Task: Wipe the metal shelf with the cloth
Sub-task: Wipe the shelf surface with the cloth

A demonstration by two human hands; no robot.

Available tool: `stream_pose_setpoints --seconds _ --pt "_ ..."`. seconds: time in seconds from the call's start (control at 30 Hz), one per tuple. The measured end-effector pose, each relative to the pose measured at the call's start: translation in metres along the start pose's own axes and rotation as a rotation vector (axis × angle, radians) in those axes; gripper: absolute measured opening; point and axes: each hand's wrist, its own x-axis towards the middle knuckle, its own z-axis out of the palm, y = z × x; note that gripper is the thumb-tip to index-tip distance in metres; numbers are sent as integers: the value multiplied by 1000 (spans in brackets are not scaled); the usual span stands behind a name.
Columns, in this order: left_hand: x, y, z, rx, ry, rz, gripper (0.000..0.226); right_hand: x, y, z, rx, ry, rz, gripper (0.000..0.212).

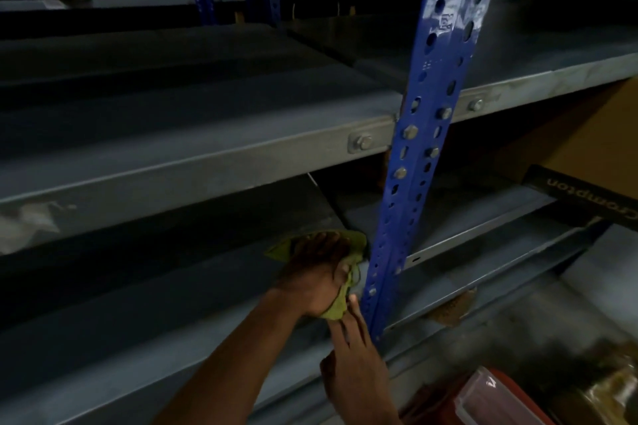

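The grey metal shelf [145,314] runs from left to right below an upper shelf. A green cloth [357,242] lies bunched on it, right beside the blue upright post [414,166]. My left hand [310,281] lies on top of the cloth and grips it, fingers stretched over it, thumb curled into its folds. The cloth's tail sticks out under my palm. My right hand [355,362] comes up from below with straight fingers, and its fingertips touch that tail.
The upper shelf [207,159] is bolted to the post just above my hands. A cardboard box [587,134] and a black Crompton box [587,198] sit at the right. A red and clear container [490,400] lies at the bottom right. The surroundings are dark.
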Motion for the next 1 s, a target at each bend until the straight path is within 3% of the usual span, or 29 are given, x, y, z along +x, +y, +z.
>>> stream_pose_setpoints --seconds 0.13,0.23,0.33,0.43,0.5,0.6,0.7,0.73,0.87,1.0 --pt "-28 4 -4 -75 26 69 53 0 5 1 -17 -24 -41 92" --pt "-48 2 -3 -29 50 131 55 -6 13 8 -73 14 -93 62" --pt "-70 -5 0 37 86 170 57 -16 18 11 -56 122 -97 53" --pt "-93 -16 3 65 105 151 58 -21 10 10 2 119 -76 81" --pt "-110 -26 3 60 121 122 59 -19 -5 5 56 145 -30 88" --pt "-136 -40 3 38 147 86 59 -17 -18 8 92 190 -27 84" --pt "-162 -54 5 50 163 39 57 -16 -27 16 104 273 -66 61" --pt "-170 -58 6 51 169 22 57 -14 -29 18 100 280 -82 63" --pt "-199 -75 9 74 187 -44 57 1 -44 22 56 127 -138 101" --pt "-223 -87 13 54 194 -95 62 6 -68 20 0 -36 -199 110"
